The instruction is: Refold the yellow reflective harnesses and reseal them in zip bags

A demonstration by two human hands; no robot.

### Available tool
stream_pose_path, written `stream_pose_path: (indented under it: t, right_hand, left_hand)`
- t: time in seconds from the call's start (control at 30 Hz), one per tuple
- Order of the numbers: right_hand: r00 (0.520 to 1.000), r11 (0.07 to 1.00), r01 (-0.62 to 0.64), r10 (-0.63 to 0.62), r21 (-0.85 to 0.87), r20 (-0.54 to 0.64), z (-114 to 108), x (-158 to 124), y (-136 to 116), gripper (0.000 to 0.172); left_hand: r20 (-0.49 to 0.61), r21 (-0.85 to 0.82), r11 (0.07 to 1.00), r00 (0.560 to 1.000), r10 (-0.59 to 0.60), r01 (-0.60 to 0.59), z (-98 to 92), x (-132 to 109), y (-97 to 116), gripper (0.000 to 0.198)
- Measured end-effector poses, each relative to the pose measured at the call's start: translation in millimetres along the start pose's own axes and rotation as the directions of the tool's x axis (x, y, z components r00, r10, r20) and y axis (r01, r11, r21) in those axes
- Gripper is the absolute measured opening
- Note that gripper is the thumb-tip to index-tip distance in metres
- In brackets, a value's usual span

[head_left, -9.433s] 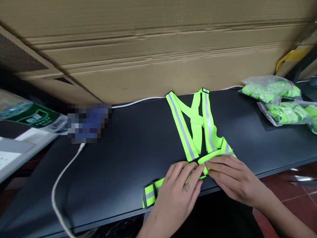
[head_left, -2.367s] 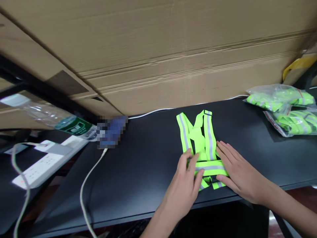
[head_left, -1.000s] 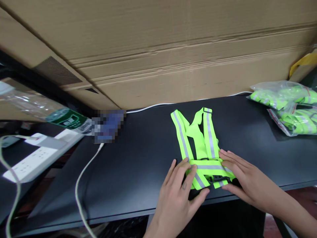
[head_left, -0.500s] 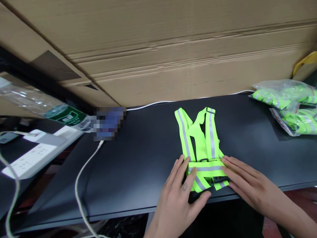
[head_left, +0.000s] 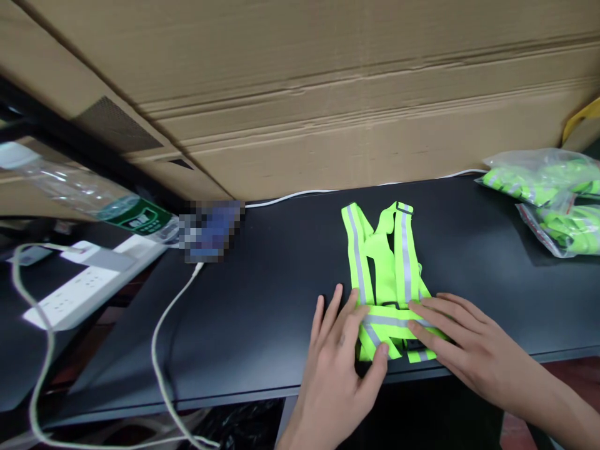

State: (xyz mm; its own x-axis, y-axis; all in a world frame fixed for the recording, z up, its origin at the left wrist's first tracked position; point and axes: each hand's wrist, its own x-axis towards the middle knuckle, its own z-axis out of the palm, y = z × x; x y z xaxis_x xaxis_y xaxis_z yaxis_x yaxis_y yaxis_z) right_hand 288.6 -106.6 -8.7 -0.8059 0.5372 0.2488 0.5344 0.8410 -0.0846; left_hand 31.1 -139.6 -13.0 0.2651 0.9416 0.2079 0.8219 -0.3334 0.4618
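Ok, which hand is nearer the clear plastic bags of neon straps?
The right hand is nearer: it lies on the neon reflective vest, down and left of the clear plastic bags. The left hand is farther, on the vest's other side.

The left hand (head_left: 340,369) rests palm down with its fingers spread and pointing away from the body, its left forearm (head_left: 304,434) rising from the bottom edge, while the right hand (head_left: 462,334) lies flatter, fingers loosely together, reaching inward from the lower right on a long, angled right forearm (head_left: 548,400).
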Motion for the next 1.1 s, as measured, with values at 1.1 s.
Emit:
stream_pose_path:
  t: [1.1]
  right_hand:
    - [0.997,0.945,-0.062,0.041,0.322,0.070,-29.0,26.6,12.9,0.028]
  left_hand:
    - [0.271,-0.179,0.984,0.960,0.071,-0.022,-29.4,23.6,-1.3,0.020]
